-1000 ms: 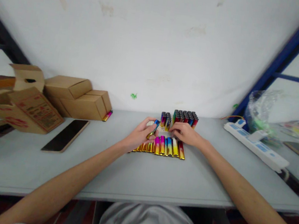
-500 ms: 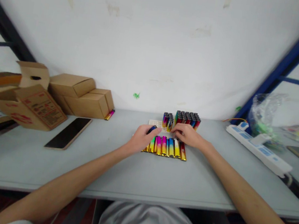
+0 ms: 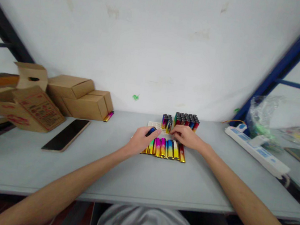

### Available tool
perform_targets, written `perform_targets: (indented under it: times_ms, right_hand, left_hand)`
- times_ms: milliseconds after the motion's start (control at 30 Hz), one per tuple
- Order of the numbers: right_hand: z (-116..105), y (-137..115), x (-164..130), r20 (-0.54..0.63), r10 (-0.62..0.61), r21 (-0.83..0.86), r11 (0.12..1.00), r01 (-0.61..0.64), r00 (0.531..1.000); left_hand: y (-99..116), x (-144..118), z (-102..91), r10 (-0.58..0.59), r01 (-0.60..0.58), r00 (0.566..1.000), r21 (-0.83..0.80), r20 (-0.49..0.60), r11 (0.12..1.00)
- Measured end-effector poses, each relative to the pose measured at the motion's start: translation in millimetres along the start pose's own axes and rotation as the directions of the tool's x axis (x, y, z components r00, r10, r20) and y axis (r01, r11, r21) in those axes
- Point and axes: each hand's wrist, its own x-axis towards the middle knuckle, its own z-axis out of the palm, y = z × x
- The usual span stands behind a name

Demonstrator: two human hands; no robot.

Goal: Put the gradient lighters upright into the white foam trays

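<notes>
My left hand (image 3: 140,140) is closed round a dark blue lighter (image 3: 151,131), whose end shows above the fingers. Just to the right, my right hand (image 3: 186,136) has its fingers curled together at the pale tray (image 3: 152,124); whatever they pinch is hidden. A few shiny lighters (image 3: 167,122) stand upright on the tray, close to the right fingertips. Behind the right hand a dense block of upright lighters (image 3: 187,119) with dark tops stands near the wall. In front of both hands lies a row of metallic multicoloured lighters (image 3: 162,149), its left end partly covered by my left hand.
On the left are an open cardboard box (image 3: 38,108), closed cardboard boxes (image 3: 85,102) and a phone (image 3: 66,135). A lighter (image 3: 108,116) lies beside the boxes. To the right, a white power strip (image 3: 257,151) and clear plastic bag (image 3: 263,115) rest on the table (image 3: 141,181).
The whole view has shifted slightly. Both hands keep nearly the same places and grips; the dark blue lighter stays in my left hand.
</notes>
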Motion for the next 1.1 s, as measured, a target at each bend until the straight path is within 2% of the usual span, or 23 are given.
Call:
perform_targets:
  times_ms: [200, 433, 533, 633, 733, 833, 900, 967, 1100]
  right_hand:
    - [1, 2, 0, -0.003, -0.018, -0.004, 1.0, 0.018, 1.0]
    - [-1, -1, 1, -0.007, -0.03, -0.018, 0.999, 0.03, 1.0]
    - [-2, -3, 1, -0.015, -0.038, -0.029, 0.999, 0.038, 0.999]
    - [-2, -3, 1, -0.021, -0.04, -0.029, 0.999, 0.039, 0.999]
    - [-1, -2, 1, -0.022, -0.04, -0.027, 0.999, 0.04, 0.999]
    - [-1, -2, 2, -0.02, -0.041, -0.03, 0.999, 0.04, 0.999]
    - [-1, -1, 2, -0.021, -0.04, -0.027, 0.999, 0.039, 0.999]
    - [0, -1, 2, -0.026, -0.038, -0.027, 0.999, 0.037, 0.999]
    - [0, -1, 2, -0.029, -0.042, -0.03, 0.999, 0.041, 0.999]
  left_hand:
    - [-10, 11, -3.4, -0.007, 0.029, 0.997, -0.303, 0.072, 0.953]
    - [-23, 47, 0.6, 0.088, -0.071, 0.995, -0.285, 0.05, 0.956]
    - [-28, 63, 4.6, 0.148, -0.147, 0.989, -0.187, -0.011, 0.971]
    - [-33, 72, 6.9, 0.154, -0.161, 0.985, -0.108, -0.077, 0.981]
    - [-34, 74, 7.1, 0.154, -0.159, 0.984, -0.054, -0.087, 0.986]
    - [-31, 74, 4.3, 0.208, -0.207, 0.974, 0.02, -0.088, 0.978]
    - [-28, 77, 0.5, 0.236, -0.233, 0.971, 0.074, -0.033, 0.97]
    - [-23, 82, -4.4, 0.258, -0.266, 0.964, 0.144, 0.07, 0.953]
    - [-13, 93, -15.5, 0.292, -0.362, 0.926, 0.343, 0.241, 0.867]
